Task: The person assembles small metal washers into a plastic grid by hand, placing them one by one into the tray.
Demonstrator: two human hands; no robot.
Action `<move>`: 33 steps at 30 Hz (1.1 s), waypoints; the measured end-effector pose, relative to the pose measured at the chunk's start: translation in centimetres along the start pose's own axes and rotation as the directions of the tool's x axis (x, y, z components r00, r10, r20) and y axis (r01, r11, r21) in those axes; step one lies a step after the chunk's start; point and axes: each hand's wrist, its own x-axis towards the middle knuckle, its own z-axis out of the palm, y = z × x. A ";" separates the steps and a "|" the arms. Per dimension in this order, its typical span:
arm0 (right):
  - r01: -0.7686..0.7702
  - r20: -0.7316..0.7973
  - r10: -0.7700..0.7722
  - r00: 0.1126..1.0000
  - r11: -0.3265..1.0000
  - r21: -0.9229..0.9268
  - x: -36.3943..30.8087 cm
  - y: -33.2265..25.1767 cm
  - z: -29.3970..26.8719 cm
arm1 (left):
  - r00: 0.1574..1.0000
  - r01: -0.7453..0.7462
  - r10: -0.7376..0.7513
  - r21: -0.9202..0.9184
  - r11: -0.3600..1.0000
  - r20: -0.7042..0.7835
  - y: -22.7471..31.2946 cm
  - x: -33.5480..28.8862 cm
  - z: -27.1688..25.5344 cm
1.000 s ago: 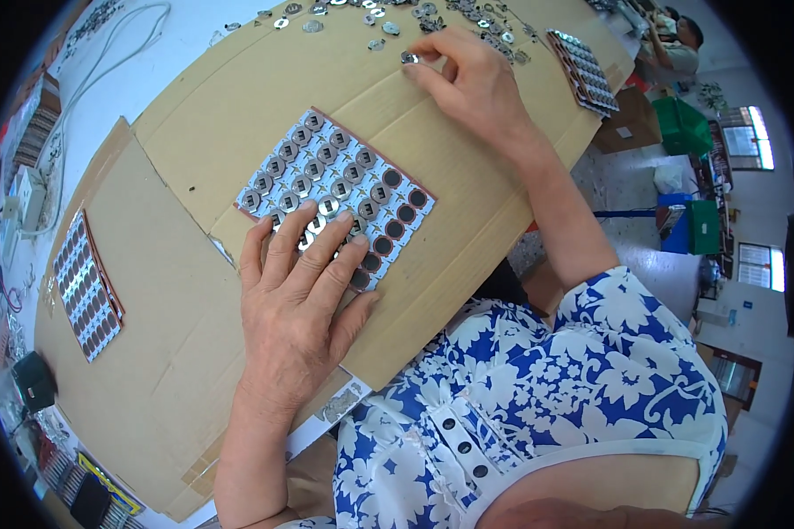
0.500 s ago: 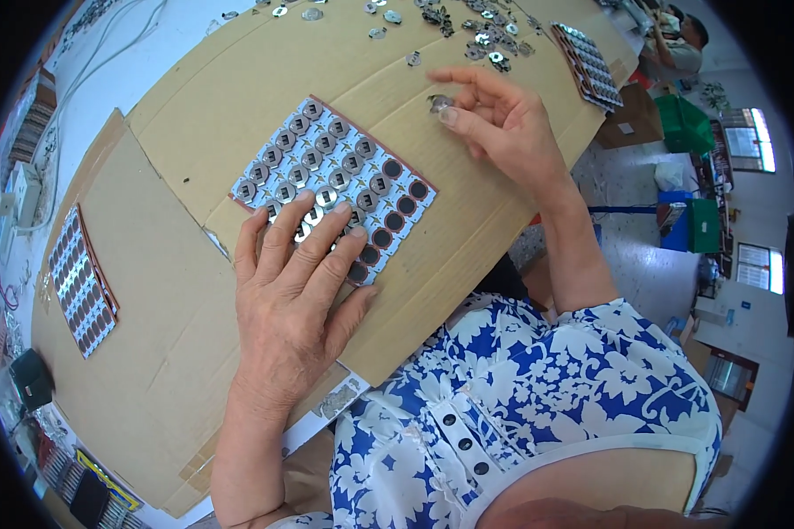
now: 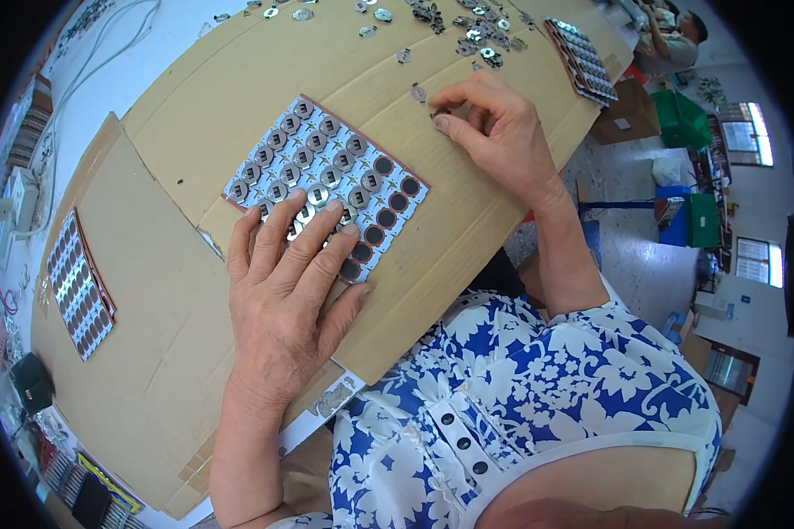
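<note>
A square circuit board panel point(image 3: 326, 152) lies turned at an angle on the cardboard. Round metal pieces point(image 3: 343, 160) sit on most of its places, while dark round spots show along its lower right side. My left hand point(image 3: 289, 286) rests open across the panel's near left part, fingers spread, hiding some places. Beyond the panel's right corner, my right hand point(image 3: 503, 132) is closed, thumb and forefinger pinching a small metal piece point(image 3: 440, 113) that is mostly hidden. Just past those fingertips a loose round metal piece point(image 3: 418, 93) lies on the cardboard.
Cardboard point(image 3: 172, 291) covers the table. Several loose metal pieces point(image 3: 476, 33) are scattered at the far edge. More stacked panels stand at far right point(image 3: 580, 60) and left point(image 3: 81, 286). A person point(image 3: 672, 44) sits beyond, near green crates point(image 3: 681, 119).
My right thumb and forefinger have closed into a pinch. A round metal piece now lies just past them where bare cardboard showed. My left hand stays on the panel; the view has shifted slightly.
</note>
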 end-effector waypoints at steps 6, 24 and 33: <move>-0.189 0.178 0.138 0.974 0.930 0.315 -0.8 -2.1 -0.3 | 1.000 0.006 -0.006 -0.002 1.000 0.010 -0.2 -0.1 -0.1; -0.172 0.348 0.017 0.937 0.892 0.419 -1.0 -4.8 2.8 | 1.000 -0.004 0.003 -0.008 1.000 -0.025 -0.3 -0.5 0.3; -0.106 0.265 -0.007 0.964 0.907 0.408 -1.7 -4.1 3.5 | 1.000 -0.001 0.001 -0.005 1.000 -0.025 -0.2 -0.3 0.3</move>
